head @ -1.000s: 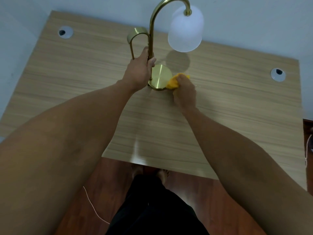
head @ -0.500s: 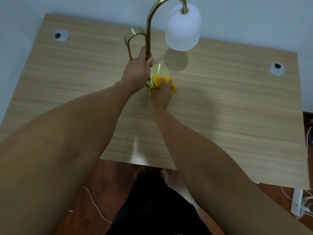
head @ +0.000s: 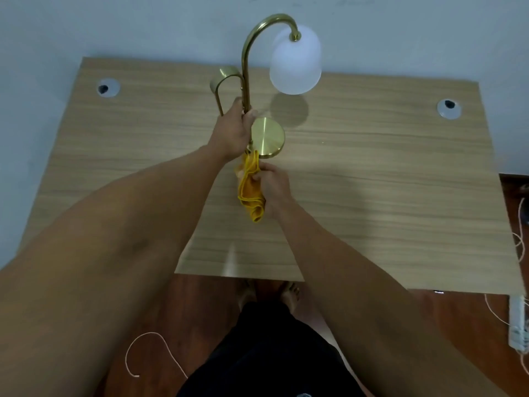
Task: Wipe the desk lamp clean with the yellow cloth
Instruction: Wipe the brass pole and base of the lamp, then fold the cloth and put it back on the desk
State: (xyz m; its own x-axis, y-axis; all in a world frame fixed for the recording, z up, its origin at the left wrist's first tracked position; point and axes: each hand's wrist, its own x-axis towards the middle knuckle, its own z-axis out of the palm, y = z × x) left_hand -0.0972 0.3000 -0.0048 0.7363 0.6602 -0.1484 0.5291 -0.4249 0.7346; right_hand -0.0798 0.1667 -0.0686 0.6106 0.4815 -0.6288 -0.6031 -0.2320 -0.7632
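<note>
1. Wood-grain desk (head: pixel 386 196) fills the middle of my frame, pale against a light wall along the top edge.
2. At the upper left of the desk I see a round grey cable port (head: pixel 108 87), well apart from everything else.
3. Moving toward centre, my left hand (head: pixel 233 131) is wrapped closed around the brass stem of the desk lamp (head: pixel 246 67), gripping it low down, just above the base.
4. A smaller brass loop (head: pixel 221 87) curves up beside the stem, just left of my grip.
5. The stem arches up and over to the right, ending in a frosted white shade (head: pixel 295 65) that hangs above the desk at upper centre, with its round shadow on the wood below.
6. The round brass base (head: pixel 269 136) sits flat on the desk, just right of my left hand.
7. Below the base, the yellow cloth (head: pixel 250 190) hangs bunched and folded; its upper end reaches the near edge of the base beside my left wrist.
8. My right hand (head: pixel 273 184) is closed on the cloth, fingers pinching it from the right side, near the base but not on it.
9. At the upper right of the desk I see a second grey port (head: pixel 448 108).
10. At the lower right edge a white power strip (head: pixel 518 325) lies on the reddish floor with thin cords.
</note>
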